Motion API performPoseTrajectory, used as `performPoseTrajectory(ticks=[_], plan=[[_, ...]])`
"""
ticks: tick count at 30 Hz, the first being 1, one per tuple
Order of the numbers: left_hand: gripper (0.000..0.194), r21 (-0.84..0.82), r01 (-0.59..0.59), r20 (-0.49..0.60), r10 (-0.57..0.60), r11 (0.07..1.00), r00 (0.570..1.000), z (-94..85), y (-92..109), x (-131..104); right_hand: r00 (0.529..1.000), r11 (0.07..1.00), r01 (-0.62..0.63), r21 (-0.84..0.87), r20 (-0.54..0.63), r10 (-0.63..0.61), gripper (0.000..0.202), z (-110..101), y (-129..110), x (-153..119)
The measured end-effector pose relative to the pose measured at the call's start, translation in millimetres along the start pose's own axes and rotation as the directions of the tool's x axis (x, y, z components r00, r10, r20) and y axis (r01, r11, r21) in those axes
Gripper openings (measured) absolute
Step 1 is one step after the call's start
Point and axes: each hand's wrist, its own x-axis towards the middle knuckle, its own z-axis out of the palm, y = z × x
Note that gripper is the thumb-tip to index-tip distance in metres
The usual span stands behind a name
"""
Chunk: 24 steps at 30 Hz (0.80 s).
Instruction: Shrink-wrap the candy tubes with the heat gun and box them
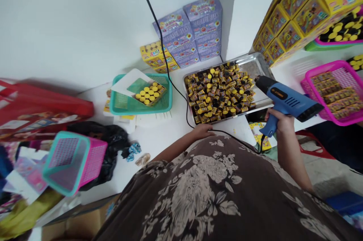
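My right hand (279, 120) is wrapped round the handle of a blue and black heat gun (293, 97). Its nozzle points left, over the right part of a metal tray (259, 67). Heaped in that tray are many small containers (218, 90) with yellow or black caps and printed wraps. At the tray's front left edge, my left hand (202, 131) has its fingers curled together. The black cord (231, 135) passes right by those fingers; whether they grip the cord or the tray rim cannot be made out.
Left of the tray stands a teal basket (141, 110) holding a box of yellow-capped containers (149, 93). Purple boxes (195, 29) and yellow boxes (292, 22) are stacked behind. A pink basket (307, 82) with wrapped rows stands right. The cord hangs across the white table (159, 135).
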Motion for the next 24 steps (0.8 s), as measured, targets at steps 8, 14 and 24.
performPoseTrajectory(ticks=[8, 14, 24], plan=[[0.021, 0.267, 0.258, -0.211, -0.205, 0.929, 0.956, -74.6, -32.6, -47.0, 0.999, 0.976, -0.005, 0.219, -0.030, 0.012, 0.040, -35.0, 6.0, 14.2], [0.036, 0.451, 0.356, -0.462, -0.128, 0.818, 0.878, -149.9, -15.0, -27.0, 0.992, 0.969, -0.053, 0.241, -0.099, 0.079, 0.025, -40.6, 14.7, 51.2], [0.032, 0.365, 0.417, -0.580, -0.147, 0.832, 0.801, -234.5, 20.5, 111.1, 0.941, 0.984, -0.012, 0.175, -0.331, 0.070, 0.029, -35.1, 44.2, 114.3]])
